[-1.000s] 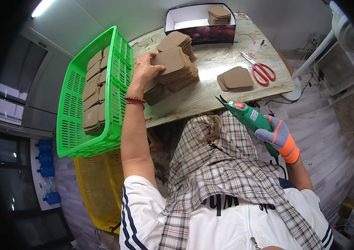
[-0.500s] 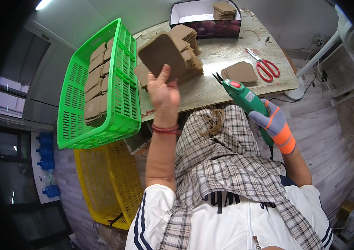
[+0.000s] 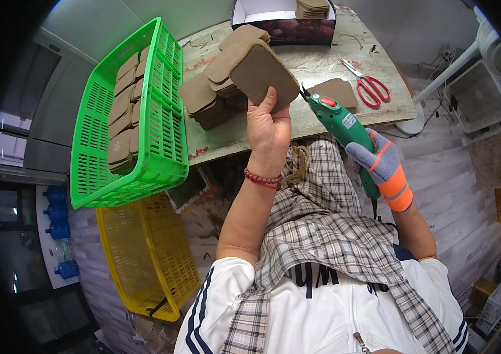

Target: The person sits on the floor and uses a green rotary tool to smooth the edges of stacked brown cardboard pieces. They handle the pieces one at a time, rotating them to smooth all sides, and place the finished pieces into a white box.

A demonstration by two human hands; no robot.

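Observation:
My bare left hand point(image 3: 269, 127) pinches a flat brown square pad point(image 3: 265, 76) with rounded corners, thumb on its upper face. My right hand point(image 3: 380, 168), in a grey and orange glove, is wrapped round green electric scissors point(image 3: 340, 121) with a red button. Their dark blades are at the pad's right edge; whether they touch it I cannot tell. Behind and left of the held pad, stacks of similar pads point(image 3: 200, 97) stand on the table point(image 3: 227, 141). A few more pads point(image 3: 336, 91) lie beyond the electric scissors, partly hidden by them.
Red-handled scissors point(image 3: 371, 88) lie on the table's right side. A dark-sided box point(image 3: 286, 30) with pads stands at the back. At the left are a green crate point(image 3: 165, 135) of pads and a yellow crate point(image 3: 144, 253) below it. A white stand point(image 3: 448, 74) rises at the right.
My left hand has carried the pad right, from over the stacks to the electric scissors' blades. My right hand has shifted slightly. The whole view has moved a little.

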